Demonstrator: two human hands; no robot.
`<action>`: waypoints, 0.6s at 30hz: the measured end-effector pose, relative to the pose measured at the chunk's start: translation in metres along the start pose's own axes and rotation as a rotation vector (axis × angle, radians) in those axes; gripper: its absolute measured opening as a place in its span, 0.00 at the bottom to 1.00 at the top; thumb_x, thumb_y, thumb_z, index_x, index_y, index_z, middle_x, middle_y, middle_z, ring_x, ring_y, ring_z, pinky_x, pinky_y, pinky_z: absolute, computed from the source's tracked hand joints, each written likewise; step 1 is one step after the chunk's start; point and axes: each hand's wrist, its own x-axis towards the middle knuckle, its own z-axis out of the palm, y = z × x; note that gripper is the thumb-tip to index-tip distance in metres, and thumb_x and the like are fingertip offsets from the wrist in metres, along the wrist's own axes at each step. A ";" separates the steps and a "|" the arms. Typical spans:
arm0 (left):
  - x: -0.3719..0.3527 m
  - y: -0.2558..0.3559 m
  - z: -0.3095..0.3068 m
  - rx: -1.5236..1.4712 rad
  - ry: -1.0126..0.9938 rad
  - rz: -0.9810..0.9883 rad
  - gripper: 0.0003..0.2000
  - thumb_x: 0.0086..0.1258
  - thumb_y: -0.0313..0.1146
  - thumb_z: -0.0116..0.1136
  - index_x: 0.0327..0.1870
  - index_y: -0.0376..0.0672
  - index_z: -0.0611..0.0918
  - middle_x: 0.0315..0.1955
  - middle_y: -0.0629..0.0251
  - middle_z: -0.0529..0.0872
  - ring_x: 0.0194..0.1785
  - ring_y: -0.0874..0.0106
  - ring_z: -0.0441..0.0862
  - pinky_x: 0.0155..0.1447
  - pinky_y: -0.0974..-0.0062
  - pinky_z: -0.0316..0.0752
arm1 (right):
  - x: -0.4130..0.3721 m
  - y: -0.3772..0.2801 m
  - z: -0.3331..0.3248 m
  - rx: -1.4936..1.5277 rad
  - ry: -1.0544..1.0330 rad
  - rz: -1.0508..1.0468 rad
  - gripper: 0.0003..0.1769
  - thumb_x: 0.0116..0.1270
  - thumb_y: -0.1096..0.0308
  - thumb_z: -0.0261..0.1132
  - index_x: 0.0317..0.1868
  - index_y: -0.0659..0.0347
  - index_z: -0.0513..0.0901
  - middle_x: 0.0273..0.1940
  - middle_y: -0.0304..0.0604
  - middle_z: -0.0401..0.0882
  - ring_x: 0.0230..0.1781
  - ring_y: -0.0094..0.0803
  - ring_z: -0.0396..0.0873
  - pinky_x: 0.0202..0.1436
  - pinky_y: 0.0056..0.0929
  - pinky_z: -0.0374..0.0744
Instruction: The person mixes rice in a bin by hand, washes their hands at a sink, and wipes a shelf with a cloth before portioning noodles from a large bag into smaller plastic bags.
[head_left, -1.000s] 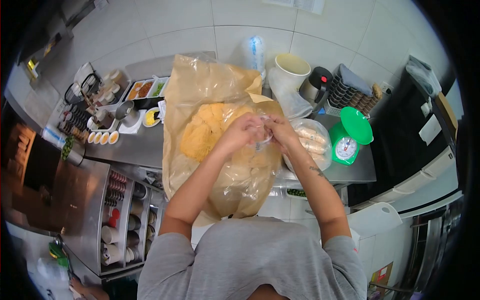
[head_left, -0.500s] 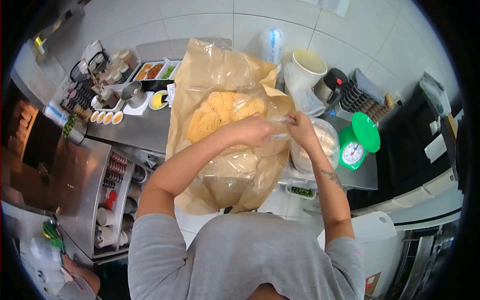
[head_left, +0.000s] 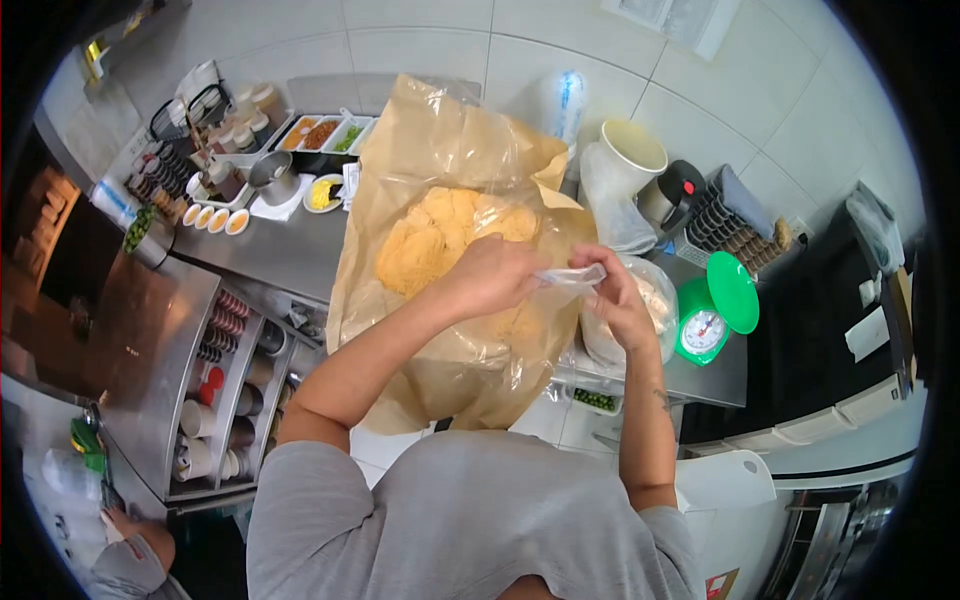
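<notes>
A strip of translucent plastic (head_left: 570, 276) stretches between my two hands, its curled end on the right. My left hand (head_left: 500, 272) is closed on the left end, above a crumbly orange-yellow mass (head_left: 432, 238). That mass sits in a clear plastic liner inside a large brown paper sack (head_left: 372, 165) with its mouth spread wide. Around the strip's curled end, the fingers of my right hand (head_left: 618, 300) are apart. Beside that hand stands a clear bag of pale pieces (head_left: 655, 298), partly covered by it.
A green kitchen scale (head_left: 704, 332) stands at the right of the steel counter (head_left: 270, 262). Behind it are a thermos jug (head_left: 668, 190) and a cream bucket (head_left: 634, 147). Sauce bottles, a steel pot (head_left: 272, 178) and small cups line the left. Another person's arm (head_left: 150, 535) shows lower left.
The right hand's fingers have spread from a pinch on the plastic, and the hand is slightly lower. The strip's curled end now shows. The view has shifted a little.
</notes>
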 end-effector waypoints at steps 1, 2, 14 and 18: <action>0.001 0.000 0.006 -0.004 -0.022 0.010 0.09 0.57 0.28 0.56 0.39 0.47 0.79 0.30 0.60 0.79 0.37 0.57 0.78 0.41 0.59 0.71 | 0.000 0.008 0.008 -0.080 -0.038 -0.045 0.21 0.54 0.72 0.67 0.49 0.62 0.75 0.44 0.37 0.74 0.46 0.25 0.72 0.50 0.25 0.70; 0.002 -0.001 0.010 -0.005 -0.039 0.026 0.09 0.57 0.28 0.56 0.40 0.47 0.79 0.29 0.60 0.79 0.37 0.57 0.78 0.41 0.59 0.71 | 0.001 0.015 0.017 -0.165 -0.074 -0.096 0.24 0.54 0.71 0.69 0.51 0.62 0.74 0.45 0.37 0.74 0.49 0.26 0.71 0.52 0.26 0.70; -0.007 0.006 -0.002 -0.173 0.596 0.119 0.09 0.61 0.26 0.55 0.42 0.38 0.75 0.30 0.59 0.75 0.36 0.61 0.76 0.41 0.66 0.72 | 0.031 0.074 0.063 -0.405 0.105 0.179 0.17 0.62 0.67 0.62 0.48 0.70 0.74 0.46 0.53 0.76 0.50 0.38 0.74 0.51 0.34 0.71; -0.026 -0.007 0.016 -0.531 0.819 -0.274 0.15 0.64 0.33 0.57 0.47 0.36 0.71 0.35 0.59 0.75 0.40 0.66 0.76 0.44 0.68 0.71 | 0.046 0.057 0.067 -0.312 0.572 0.142 0.17 0.68 0.62 0.54 0.46 0.69 0.77 0.42 0.59 0.78 0.45 0.49 0.76 0.47 0.37 0.73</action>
